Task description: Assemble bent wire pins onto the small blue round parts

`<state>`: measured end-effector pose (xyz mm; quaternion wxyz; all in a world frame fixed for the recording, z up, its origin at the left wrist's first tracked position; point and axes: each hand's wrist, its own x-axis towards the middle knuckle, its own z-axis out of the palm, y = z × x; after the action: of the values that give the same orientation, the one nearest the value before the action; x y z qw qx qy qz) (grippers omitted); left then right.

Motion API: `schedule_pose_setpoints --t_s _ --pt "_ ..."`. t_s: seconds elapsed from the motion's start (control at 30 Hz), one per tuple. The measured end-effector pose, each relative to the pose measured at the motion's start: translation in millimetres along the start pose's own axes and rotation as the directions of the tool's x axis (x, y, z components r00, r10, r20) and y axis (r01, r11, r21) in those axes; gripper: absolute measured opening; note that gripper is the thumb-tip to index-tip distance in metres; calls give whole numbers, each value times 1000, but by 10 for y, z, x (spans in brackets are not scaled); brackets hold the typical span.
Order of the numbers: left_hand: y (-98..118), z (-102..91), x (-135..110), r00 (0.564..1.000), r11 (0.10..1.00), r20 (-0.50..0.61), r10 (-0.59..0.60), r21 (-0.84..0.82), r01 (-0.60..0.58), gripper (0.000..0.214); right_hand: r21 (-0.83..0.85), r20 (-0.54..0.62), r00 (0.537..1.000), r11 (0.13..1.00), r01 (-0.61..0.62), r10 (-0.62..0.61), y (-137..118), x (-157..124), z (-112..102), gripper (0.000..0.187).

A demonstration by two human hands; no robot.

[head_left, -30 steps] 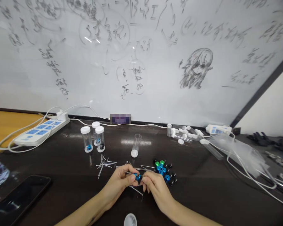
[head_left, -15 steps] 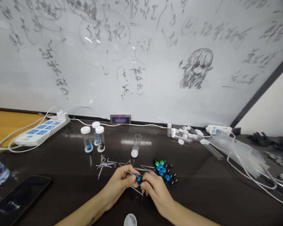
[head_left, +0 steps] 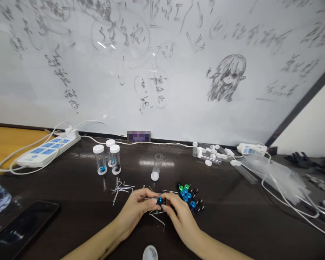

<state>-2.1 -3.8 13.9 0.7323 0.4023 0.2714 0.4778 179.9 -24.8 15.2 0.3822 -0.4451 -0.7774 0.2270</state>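
My left hand (head_left: 137, 206) pinches a small bright blue ring-like part (head_left: 158, 200) between thumb and fingers. Opposite it, my right hand (head_left: 181, 211) grips a small black part (head_left: 164, 201), whose exact kind is partly hidden by the fingertips. The two parts meet end to end, or nearly so. Below the fingers lie thin bent metal rods (head_left: 158, 219) on the dark table. Just right of my right hand sits a cluster of blue and green parts (head_left: 185, 194) with black screw-like pieces (head_left: 199, 206). A pile of L-shaped hex keys (head_left: 120, 189) lies left of my hands.
A clear tube (head_left: 157, 165) stands upright beyond my hands. Three white-capped tubes (head_left: 100, 159) hold small parts at the left. Loose white caps (head_left: 212, 156) and tubes lie at the back right. A phone (head_left: 24, 229), a power strip (head_left: 48, 148) and a plastic bag (head_left: 273, 175) flank the work.
My hands have drawn closer together, bringing the black part in my right fingers up against or very near the blue one. More of the rods beneath shows.
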Motion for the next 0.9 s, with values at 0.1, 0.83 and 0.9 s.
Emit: schedule_pose_setpoints --t_s 0.1,0.83,0.9 --pt "-9 -2 3 1000 1000 -13 19 11 -19 14 11 -1 1000 1000 0 0 26 -3 -5 26" --pt "-43 -39 12 998 1000 67 -10 18 9 13 68 64 997 996 -55 51 86 2 32 39" --pt "-43 -37 15 997 1000 75 -5 20 3 13 73 73 996 996 -48 42 87 5 40 42"
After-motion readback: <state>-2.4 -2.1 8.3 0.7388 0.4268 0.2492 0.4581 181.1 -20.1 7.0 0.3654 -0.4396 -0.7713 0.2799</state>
